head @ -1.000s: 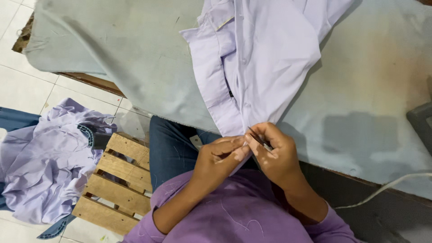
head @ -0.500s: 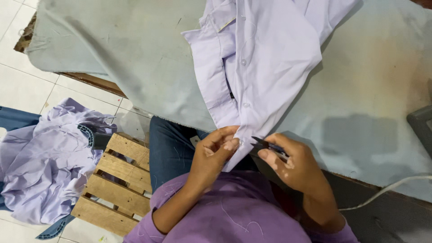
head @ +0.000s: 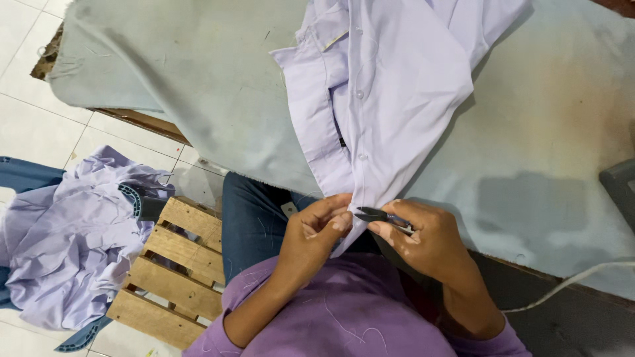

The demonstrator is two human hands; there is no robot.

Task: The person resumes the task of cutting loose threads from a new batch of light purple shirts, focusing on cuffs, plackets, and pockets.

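Observation:
A pale lilac buttoned shirt [head: 390,92] lies on the cloth-covered table [head: 198,73] and hangs over its near edge. My left hand [head: 316,235] pinches the shirt's lower hem between thumb and fingers. My right hand [head: 423,238] holds a small dark thread snipper [head: 378,215], its tip pointing left at the hem, right next to my left fingertips. Both hands sit just below the table edge, above my lap in a purple top.
A pile of crumpled lilac garments [head: 63,231] lies on the tiled floor at left, beside a wooden slatted pallet [head: 175,271]. A white cable [head: 569,281] runs along the right. A grey object [head: 622,192] sits at the table's right edge.
My hands were together on the hem, then my right hand drew away to the right; the snipper's tip is once more at the fabric beside my left fingers.

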